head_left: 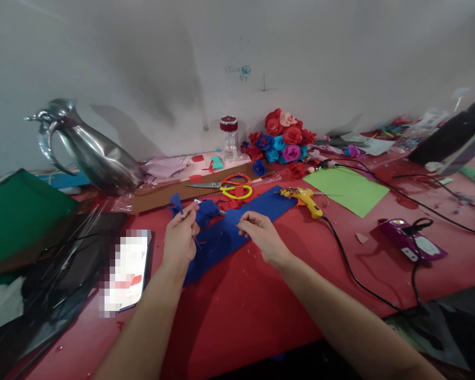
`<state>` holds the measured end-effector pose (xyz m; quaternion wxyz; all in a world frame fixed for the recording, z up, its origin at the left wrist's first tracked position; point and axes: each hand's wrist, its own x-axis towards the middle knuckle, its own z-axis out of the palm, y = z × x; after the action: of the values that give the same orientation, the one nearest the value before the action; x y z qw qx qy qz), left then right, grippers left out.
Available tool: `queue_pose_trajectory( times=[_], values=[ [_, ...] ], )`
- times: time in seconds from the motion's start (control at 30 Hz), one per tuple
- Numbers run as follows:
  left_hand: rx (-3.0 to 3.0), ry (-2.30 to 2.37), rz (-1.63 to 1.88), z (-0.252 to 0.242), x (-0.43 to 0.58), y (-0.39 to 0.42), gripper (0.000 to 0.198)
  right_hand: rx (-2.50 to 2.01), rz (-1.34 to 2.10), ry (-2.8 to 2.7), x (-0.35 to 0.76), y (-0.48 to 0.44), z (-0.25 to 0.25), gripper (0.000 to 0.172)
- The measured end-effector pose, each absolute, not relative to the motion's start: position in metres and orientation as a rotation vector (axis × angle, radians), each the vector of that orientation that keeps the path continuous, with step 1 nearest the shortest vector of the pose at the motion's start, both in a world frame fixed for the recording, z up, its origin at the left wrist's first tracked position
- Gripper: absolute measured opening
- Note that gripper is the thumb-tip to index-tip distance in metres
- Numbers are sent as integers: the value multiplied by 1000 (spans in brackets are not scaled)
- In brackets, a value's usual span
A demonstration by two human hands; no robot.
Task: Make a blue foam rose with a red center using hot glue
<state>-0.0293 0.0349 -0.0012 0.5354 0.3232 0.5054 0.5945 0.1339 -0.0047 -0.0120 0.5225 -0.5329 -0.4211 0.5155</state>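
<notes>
The fingertips of the left hand (180,236), just left of the frame's centre, are pinched together on a small blue felt piece (176,202), which sticks up above the knuckles. The other fingers curl loosely into the palm. The right hand (262,232), just right of centre, has its thumb and forefinger closed on the near edge of a long blue felt strip (269,205). Its remaining fingers are bent and spread over the cloth.

The strip lies flat on the red tabletop (261,306), slanting from below the left wrist up towards the centre right. A crumpled bit of the same blue cloth sits between the two hands.

Just beyond the strip's upper end lies a yellow glue gun (306,201), its black cord trailing to the lower right. Yellow-handled scissors (231,188) rest above the hands, and a light green paper sheet (346,191) lies right of the glue gun. Further back, against the white wall, stand a clear jar with a red lid (229,138) and a cluster of red, blue and pink paper roses (285,140). A shiny metal jug (89,150) stands at the upper left.
</notes>
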Motion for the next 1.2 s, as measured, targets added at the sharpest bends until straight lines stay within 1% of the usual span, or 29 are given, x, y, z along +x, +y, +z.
queue_pose_trajectory(
  times=[0.17,0.27,0.33,0.4,0.43,0.5,0.53,0.57,0.6,0.63,0.7,0.77,0.87,0.93,1.0,1.07,1.13,1.2],
  values=[
    [787,1035,973,11,-20,21,29,-1142,1304,-1078,133,-8,-10,8],
    [794,1031,947,11,-16,18,32,-1152,1267,-1196,131,-7,-12,9],
    [792,1043,962,10,-14,18,31,-1197,1168,-1319,138,-2,-11,11],
    [787,1059,972,9,-13,19,29,-1336,915,-1448,158,5,-8,16],
    [790,1071,960,9,-13,19,28,-1463,707,-1482,174,8,-5,20],
    [821,1088,877,9,-12,19,27,-1859,250,-1359,212,13,2,24],
    [847,1090,820,9,-11,18,27,-2084,130,-1224,233,14,5,28],
    [874,1090,762,9,-10,17,28,-2281,144,-1107,251,15,7,34],
    [902,1090,716,9,-9,15,29,-2412,237,-1029,268,15,7,38],
    [930,1093,682,8,-8,14,31,-2443,293,-1005,280,14,6,37],
    [996,1114,635,6,-6,11,32,-2445,378,-1002,295,14,-1,27],
    [1067,1143,594,5,-5,10,31,-2402,414,-997,299,14,-8,18],
    [1097,1182,573,2,-5,10,28,-2317,411,-925,299,15,-14,12],
    [1064,1211,600,0,-5,13,28,-2222,395,-867,298,15,-13,12],
    [1044,1242,634,-1,-7,15,29,-2087,413,-827,295,14,-9,18],
    [1068,1266,632,-3,-8,16,29,-1933,508,-817,290,12,-5,24],
    [1110,1284,607,-4,-8,17,27,-1795,656,-825,282,11,-3,22],
    [1132,1310,593,-4,-7,16,24,-1696,774,-820,274,10,-3,16]
  ],
)
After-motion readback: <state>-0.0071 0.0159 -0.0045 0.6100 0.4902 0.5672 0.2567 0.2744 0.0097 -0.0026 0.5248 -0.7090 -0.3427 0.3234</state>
